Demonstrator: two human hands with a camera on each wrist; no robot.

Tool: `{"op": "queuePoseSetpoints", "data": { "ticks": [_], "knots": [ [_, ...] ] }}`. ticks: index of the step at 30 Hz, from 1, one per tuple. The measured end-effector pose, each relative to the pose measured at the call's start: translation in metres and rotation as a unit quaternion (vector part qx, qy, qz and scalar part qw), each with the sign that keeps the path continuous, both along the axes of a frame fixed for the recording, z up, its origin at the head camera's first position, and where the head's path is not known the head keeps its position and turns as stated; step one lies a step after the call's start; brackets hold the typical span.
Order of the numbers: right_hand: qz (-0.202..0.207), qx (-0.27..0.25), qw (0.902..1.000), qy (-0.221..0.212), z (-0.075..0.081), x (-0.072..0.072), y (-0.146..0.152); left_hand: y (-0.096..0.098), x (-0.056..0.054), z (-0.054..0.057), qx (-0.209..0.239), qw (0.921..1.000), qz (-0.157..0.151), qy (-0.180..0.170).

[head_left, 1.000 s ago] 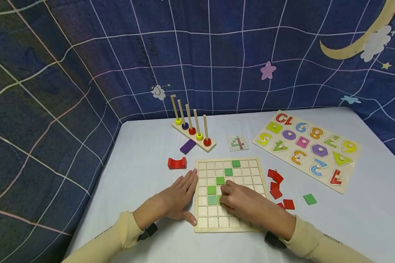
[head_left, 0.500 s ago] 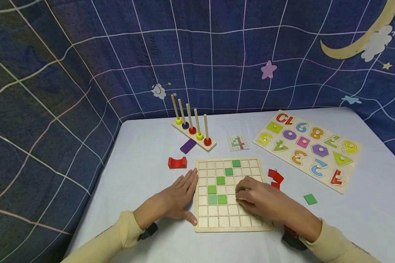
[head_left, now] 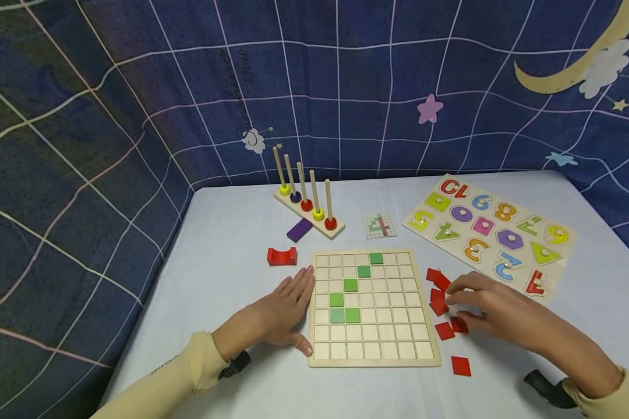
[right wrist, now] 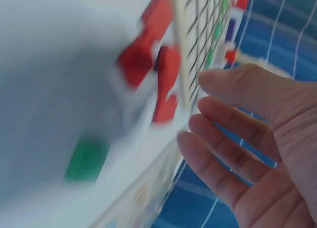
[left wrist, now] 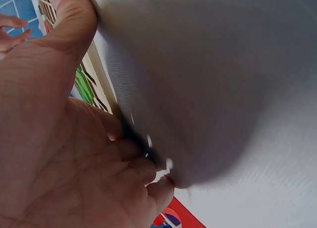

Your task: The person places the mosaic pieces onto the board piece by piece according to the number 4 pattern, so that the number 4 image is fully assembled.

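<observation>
Can't find loose green tile [right wrist: 86, 159] in head view, hidden behind R hand [head_left: 495, 308]; get only a smear of it in right wrist view. Can't make out red tiles [head_left: 444, 331] sharply there either (badly blurred, some overlapping). Also miss part of near edge of number puzzle [head_left: 462, 231] behind same hand, & most of R sleeve [head_left: 621, 404] past frame edge. See R fingers loosely bent & parted, w/ nothing held. See red tiles just left of & under R fingertips; can't tell re: touching. Find L hand [head_left: 280, 308] flat on white cloth [head_left: 215, 244], fingers straight, at left edge of grid board [head_left: 382, 333]; can't make out L fingertips in left wrist view, b/c of shadow. Count six green squares [head_left: 352, 315] on board, running from far edge toward left side, well left of R fingers.
</observation>
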State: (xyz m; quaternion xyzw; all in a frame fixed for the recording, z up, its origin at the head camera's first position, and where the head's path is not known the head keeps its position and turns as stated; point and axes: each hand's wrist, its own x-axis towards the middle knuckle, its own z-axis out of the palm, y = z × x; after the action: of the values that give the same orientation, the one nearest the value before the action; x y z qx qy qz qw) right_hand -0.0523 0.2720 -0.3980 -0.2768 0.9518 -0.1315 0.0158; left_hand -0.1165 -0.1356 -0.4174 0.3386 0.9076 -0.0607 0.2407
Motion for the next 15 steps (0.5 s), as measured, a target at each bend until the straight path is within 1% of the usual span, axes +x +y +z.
{"op": "queuePoseSetpoints", "data": {
  "ticks": [3, 6, 11, 15],
  "knots": [
    [-0.028, 0.017, 0.9989, -0.032, -0.005, 0.002, 0.024, 0.000, 0.000, 0.000, 0.002, 1.0000, 0.001, -0.004],
    [-0.042, 0.027, 0.9977, -0.046, -0.012, 0.003, 0.043, 0.000, 0.000, 0.000, -0.001, 1.0000, 0.000, -0.001],
    [-0.033, 0.026, 0.9985, -0.034, -0.026, 0.004, 0.053, -0.001, 0.000, 0.000, -0.005, 1.0000, 0.000, 0.002],
    [-0.020, 0.035, 0.9989, -0.023, -0.030, 0.005, 0.055, -0.001, 0.001, 0.000, -0.002, 1.0000, -0.002, 0.002]
  ]
}}
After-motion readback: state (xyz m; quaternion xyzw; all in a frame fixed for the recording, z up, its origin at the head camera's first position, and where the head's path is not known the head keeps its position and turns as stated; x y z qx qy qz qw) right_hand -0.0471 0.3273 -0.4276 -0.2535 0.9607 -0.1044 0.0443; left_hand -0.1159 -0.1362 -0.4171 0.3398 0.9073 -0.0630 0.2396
